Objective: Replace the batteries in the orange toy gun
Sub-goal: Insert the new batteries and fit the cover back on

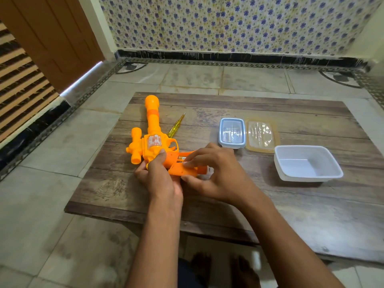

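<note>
Orange toy gun (152, 140) flat on desk (207, 204), barrel away. Left hand (160, 177) grips handle base. Right hand (216, 173) pinches loose battery cover (182, 170), fingers curled. Compartment open, battery apparently inside. Screwdriver (176, 125) lying beside; cover refit, screwing left.

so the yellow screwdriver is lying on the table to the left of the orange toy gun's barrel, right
Not quite: the head view shows the yellow clear-handled screwdriver lying on the wooden table to the right of the orange plastic toy gun barrel, not left.
</note>
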{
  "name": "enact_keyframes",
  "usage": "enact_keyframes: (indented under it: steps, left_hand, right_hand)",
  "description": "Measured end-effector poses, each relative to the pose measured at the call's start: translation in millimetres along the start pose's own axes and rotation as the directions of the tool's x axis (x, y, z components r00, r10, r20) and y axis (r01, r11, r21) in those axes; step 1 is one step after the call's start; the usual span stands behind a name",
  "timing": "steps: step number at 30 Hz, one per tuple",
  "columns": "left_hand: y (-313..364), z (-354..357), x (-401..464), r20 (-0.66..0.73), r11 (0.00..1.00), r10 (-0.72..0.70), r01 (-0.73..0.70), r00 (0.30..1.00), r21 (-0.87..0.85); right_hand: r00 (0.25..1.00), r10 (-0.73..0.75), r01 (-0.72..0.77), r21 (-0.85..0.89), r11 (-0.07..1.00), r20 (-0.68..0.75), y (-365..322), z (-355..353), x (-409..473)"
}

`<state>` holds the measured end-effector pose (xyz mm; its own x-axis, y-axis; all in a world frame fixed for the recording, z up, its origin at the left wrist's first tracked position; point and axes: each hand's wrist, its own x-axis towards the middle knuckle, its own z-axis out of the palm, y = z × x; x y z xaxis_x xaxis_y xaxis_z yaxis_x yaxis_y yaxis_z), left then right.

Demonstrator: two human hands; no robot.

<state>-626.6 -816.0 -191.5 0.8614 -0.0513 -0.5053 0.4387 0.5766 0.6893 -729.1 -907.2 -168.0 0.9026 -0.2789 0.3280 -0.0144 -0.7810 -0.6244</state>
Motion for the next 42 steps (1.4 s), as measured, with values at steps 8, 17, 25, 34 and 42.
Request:
enact_keyframes:
  steps: [8, 17, 25, 34, 42]
  left_hand:
    - [-2, 3, -1, -0.011, 1.000, 0.009, -0.009, 1.000, -0.013]
    - [0, 3, -5, 0.038, 0.998, -0.009, 0.011, 0.999, -0.066]
    - [4, 5, -11, 0.021, 0.999, 0.010, -0.009, 1.000, -0.049]
    - [8, 5, -12, 0.058, 0.999, 0.039, -0.037, 0.998, -0.036]
    - [7, 1, -17, 0.065, 0.998, 0.018, -0.014, 0.998, -0.067]
  right_hand:
    - [0.999, 0.017, -0.009, -0.197, 0.980, 0.041, -6, -9, -2]
    - [0.998, 0.056, -0.058, -0.270, 0.961, -0.013, -8, -3, 2]
    - [0.983, 0.157, -0.163, -0.063, 0.985, -0.094, -1, 8, 9]
    - [0.966, 0.190, -0.198, -0.027, 0.980, -0.177, -8, 21, 13]
    - [0.975, 0.193, -0.201, -0.063, 0.978, -0.115, -12, 18, 10]
